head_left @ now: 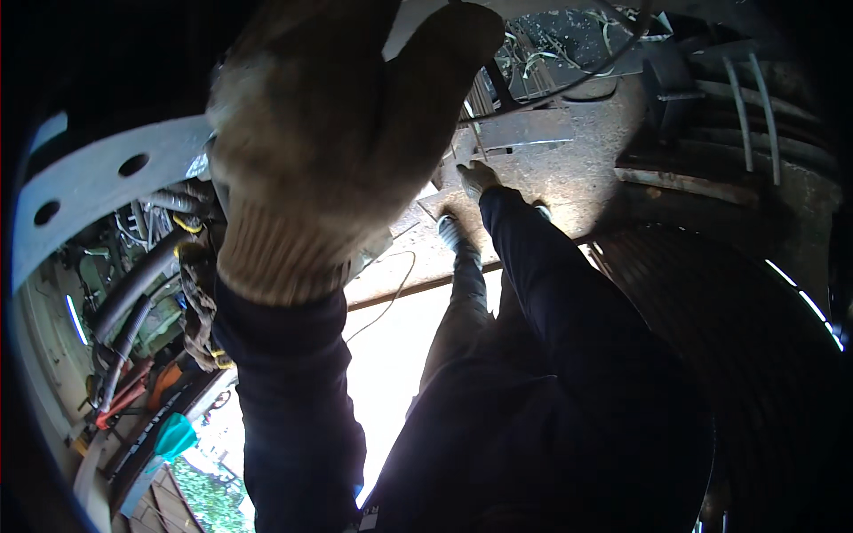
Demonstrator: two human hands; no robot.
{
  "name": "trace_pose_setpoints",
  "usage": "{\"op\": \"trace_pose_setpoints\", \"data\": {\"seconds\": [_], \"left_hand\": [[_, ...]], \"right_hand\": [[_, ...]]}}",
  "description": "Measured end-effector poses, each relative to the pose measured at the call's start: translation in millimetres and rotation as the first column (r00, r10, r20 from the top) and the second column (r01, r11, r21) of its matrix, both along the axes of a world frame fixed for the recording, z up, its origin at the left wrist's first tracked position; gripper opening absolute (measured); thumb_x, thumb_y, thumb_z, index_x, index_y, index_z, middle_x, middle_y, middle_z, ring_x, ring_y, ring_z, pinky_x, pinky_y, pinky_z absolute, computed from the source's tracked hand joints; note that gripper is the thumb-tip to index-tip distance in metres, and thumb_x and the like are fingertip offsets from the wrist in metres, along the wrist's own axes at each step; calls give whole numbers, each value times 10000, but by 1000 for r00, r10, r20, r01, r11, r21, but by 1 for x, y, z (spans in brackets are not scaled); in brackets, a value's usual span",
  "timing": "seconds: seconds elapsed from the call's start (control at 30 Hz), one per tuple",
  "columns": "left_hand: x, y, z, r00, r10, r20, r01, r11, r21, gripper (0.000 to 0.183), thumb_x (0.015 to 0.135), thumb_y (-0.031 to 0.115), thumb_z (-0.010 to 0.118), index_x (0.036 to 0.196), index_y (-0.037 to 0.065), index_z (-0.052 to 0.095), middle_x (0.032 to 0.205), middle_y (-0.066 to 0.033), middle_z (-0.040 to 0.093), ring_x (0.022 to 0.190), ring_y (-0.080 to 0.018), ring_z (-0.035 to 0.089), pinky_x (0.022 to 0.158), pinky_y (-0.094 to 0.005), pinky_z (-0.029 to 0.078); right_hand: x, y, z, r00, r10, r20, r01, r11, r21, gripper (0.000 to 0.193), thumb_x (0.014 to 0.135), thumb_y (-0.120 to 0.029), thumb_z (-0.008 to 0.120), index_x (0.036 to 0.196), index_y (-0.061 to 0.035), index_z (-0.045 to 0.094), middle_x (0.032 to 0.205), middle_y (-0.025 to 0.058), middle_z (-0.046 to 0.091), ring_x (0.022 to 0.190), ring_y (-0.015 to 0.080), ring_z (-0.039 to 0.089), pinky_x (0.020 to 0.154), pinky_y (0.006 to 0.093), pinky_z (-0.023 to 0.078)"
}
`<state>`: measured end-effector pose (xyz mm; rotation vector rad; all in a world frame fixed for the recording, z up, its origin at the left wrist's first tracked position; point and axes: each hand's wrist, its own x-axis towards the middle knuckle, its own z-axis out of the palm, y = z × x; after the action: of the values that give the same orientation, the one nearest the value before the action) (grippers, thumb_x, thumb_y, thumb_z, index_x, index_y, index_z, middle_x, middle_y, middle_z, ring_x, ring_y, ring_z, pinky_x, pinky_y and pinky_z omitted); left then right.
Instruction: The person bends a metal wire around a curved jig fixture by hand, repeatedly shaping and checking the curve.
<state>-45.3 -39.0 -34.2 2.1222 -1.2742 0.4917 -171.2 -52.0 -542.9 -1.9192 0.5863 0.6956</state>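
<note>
Gloves on both hands: left hand [329,133] raised, grip spread; right hand [476,178] seemingly touching rusty plate [569,178], grip unclear.

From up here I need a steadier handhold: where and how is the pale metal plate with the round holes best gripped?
Judging by its pose, grip the pale perforated plate along its bare lower edge, left of the gloved left hand, coming from below. It is flat and thin, so fingers can wrap that edge; the holes look too small for gloves. The right hand reaches down to a rusty steel plate.
</note>
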Motion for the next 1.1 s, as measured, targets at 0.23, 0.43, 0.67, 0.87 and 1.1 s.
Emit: {"op": "trace_pose_setpoints", "data": {"seconds": [0.23, 0.43, 0.67, 0.87, 1.1], "left_hand": [[-3, 7, -17, 996, -52, 75, 51, 999, 14, 425, 900, 282, 669, 1196, -20, 633, 1152, -244, 658, 990, -374, 678, 820, -425, 571], [0, 26, -20, 991, -32, 129, 21, 996, 86, 390, 893, 238, 676, 1188, -14, 639, 1157, -232, 659, 1010, -358, 677, 819, -414, 578], [-2, 24, -9, 984, -52, 169, 35, 994, 103, 355, 884, 188, 685, 1179, -6, 646, 1163, -219, 661, 1033, -340, 676, 817, -402, 586], [-3, 30, -1, 970, -61, 233, 21, 985, 171, 330, 877, 144, 692, 1172, 1, 652, 1168, -208, 662, 1053, -324, 675, 816, -391, 594], [-11, 3, 15, 966, -76, 245, 5, 961, 278, 313, 878, 88, 680, 1180, 8, 655, 1166, -195, 665, 1062, -308, 677, 808, -368, 596]], "right_hand": [[32, 5, -108, 917, -378, -128, 370, 925, -87, 785, 790, -623, 626, 1306, -34, 585, 1273, 286, 608, 1239, 390, 570, 1033, 460, 447], [21, 45, -69, 998, 58, -2, -57, 983, 174, 636, 844, -606, 550, 1156, -69, 686, 1202, 253, 652, 1164, 371, 619, 975, 465, 479], [30, 40, -48, 969, -245, -27, 246, 969, 39, 527, 906, -505, 446, 994, -80, 744, 1042, 239, 692, 1056, 393, 657, 905, 492, 507], [35, 25, 46, 996, -40, -77, 32, 994, -101, 390, 910, -366, 542, 1011, -44, 737, 1099, 235, 689, 1059, 381, 667, 910, 468, 527], [-56, -13, 84, 668, 591, 452, -487, 807, -335, 202, 814, -197, 585, 738, -47, 698, 781, 174, 683, 769, 364, 680, 715, 469, 540]]}}
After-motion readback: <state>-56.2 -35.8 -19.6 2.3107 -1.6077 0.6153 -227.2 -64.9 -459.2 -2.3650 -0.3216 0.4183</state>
